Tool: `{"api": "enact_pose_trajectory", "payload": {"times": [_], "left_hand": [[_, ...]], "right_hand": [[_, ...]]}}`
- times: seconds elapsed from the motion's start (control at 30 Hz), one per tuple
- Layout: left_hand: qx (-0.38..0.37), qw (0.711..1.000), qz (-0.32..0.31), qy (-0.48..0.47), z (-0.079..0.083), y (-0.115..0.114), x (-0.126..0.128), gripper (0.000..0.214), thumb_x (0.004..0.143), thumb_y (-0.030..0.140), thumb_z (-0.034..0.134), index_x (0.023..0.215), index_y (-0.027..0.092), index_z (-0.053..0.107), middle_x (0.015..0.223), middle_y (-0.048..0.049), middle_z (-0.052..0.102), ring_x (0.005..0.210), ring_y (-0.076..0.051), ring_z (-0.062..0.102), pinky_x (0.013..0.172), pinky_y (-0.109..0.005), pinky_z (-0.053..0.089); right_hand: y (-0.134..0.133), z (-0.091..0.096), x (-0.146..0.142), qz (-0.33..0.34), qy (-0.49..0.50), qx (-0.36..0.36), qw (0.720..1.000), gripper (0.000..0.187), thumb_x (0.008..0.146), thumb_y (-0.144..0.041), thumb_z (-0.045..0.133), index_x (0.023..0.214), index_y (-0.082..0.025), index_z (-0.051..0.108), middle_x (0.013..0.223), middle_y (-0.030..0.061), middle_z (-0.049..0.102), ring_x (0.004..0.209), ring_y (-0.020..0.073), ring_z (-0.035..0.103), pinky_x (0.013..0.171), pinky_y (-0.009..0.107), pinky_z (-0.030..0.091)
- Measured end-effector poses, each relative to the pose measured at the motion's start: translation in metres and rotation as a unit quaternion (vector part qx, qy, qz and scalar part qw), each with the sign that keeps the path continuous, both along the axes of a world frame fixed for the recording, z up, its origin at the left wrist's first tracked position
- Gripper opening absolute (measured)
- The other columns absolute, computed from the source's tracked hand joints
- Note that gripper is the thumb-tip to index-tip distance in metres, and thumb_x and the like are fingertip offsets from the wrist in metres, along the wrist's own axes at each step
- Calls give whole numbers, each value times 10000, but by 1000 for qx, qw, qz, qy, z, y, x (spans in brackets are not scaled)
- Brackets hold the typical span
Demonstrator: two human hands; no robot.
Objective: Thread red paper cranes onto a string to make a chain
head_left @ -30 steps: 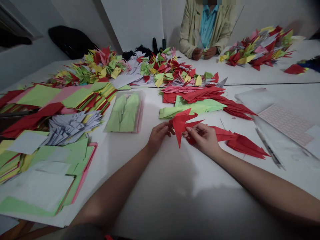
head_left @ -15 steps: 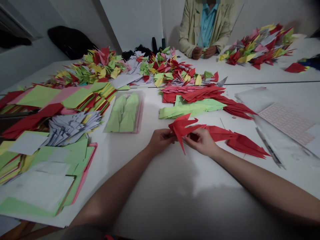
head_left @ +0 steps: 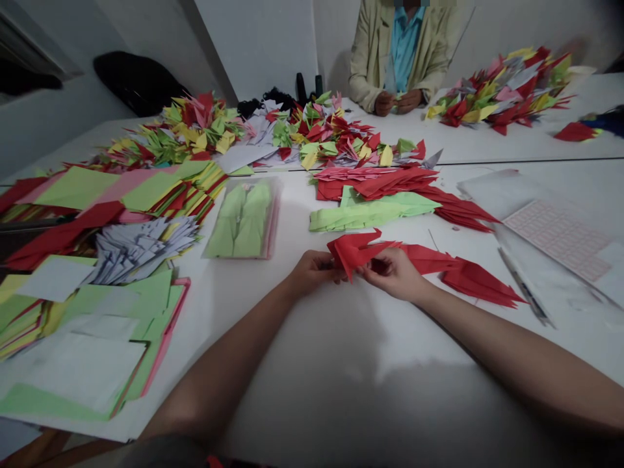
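Between my two hands is a red origami crane (head_left: 351, 250), its folded paper points spreading to the right and down. My left hand (head_left: 316, 272) pinches its left side, fingers closed and partly behind the paper. My right hand (head_left: 390, 273) grips it from the lower right with thumb and fingers closed. Just right of my right hand lie folded red papers (head_left: 480, 281) on the white table (head_left: 312, 364). Behind the crane rests a row of folded green papers (head_left: 375, 211), with a stack of folded red papers (head_left: 400, 182) beyond.
A clear packet of green folded paper (head_left: 241, 218) lies left of centre. Stacks of coloured paper (head_left: 97, 344) cover the left side. Heaps of folded paper (head_left: 336, 133) line the back, where a person (head_left: 400, 58) sits. A pen (head_left: 524, 286) lies at right.
The red crane has tilted and its points look shorter from here; the upper and lower ones have swung inward. Both hands keep hold of it in nearly the same place.
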State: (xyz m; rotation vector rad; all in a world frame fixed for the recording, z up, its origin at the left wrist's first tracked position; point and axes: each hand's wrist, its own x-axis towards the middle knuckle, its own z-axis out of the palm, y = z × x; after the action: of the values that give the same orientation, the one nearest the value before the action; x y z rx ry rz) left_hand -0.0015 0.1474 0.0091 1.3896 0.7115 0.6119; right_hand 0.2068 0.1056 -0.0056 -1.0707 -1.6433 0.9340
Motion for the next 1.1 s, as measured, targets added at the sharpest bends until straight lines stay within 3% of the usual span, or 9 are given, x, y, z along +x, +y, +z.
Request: {"api": "enact_pose_trajectory", "payload": {"times": [0.3,0.47,0.53,0.7,0.87,1.1], "left_hand": [[40,997,73,-5,-12,2,4,355,663,440,799,779,115,716,720,-61,690,641,-151,621,637,-264,501],[99,991,89,19,-20,3,3,284,723,368,772,866,126,727,785,-50,696,736,-160,629,716,-272,483],[95,992,82,19,-20,4,3,272,721,355,774,868,129,735,801,-51,703,753,-166,632,735,-281,485],[72,994,83,19,-17,4,1,290,689,323,795,901,130,749,845,-68,720,793,-190,647,754,-297,490],[44,992,117,16,-13,3,1,331,672,313,801,945,134,746,865,-58,715,793,-193,640,718,-286,476],[27,992,127,-12,-12,3,3,258,660,281,807,860,133,739,785,-28,676,734,-152,593,678,-261,440]], "right_hand": [[3,1,0,-35,27,-40,998,304,794,-365,661,596,-180,525,552,-16,490,528,108,432,474,247,356],[2,2,0,-11,-4,-30,999,186,803,-340,644,737,-167,638,595,-9,509,546,118,446,494,256,376],[3,0,1,-11,-17,-11,1000,176,817,-334,627,772,-167,659,630,4,551,561,122,462,505,260,389],[4,0,3,-42,14,-8,999,275,806,-383,659,646,-170,593,619,17,586,551,123,490,492,258,404],[11,1,9,-93,87,0,992,234,812,-401,675,761,-174,649,607,-5,573,564,128,508,547,271,421],[17,1,15,-154,131,-2,979,215,817,-383,668,740,-182,651,621,-4,593,586,134,520,580,273,416]]}}
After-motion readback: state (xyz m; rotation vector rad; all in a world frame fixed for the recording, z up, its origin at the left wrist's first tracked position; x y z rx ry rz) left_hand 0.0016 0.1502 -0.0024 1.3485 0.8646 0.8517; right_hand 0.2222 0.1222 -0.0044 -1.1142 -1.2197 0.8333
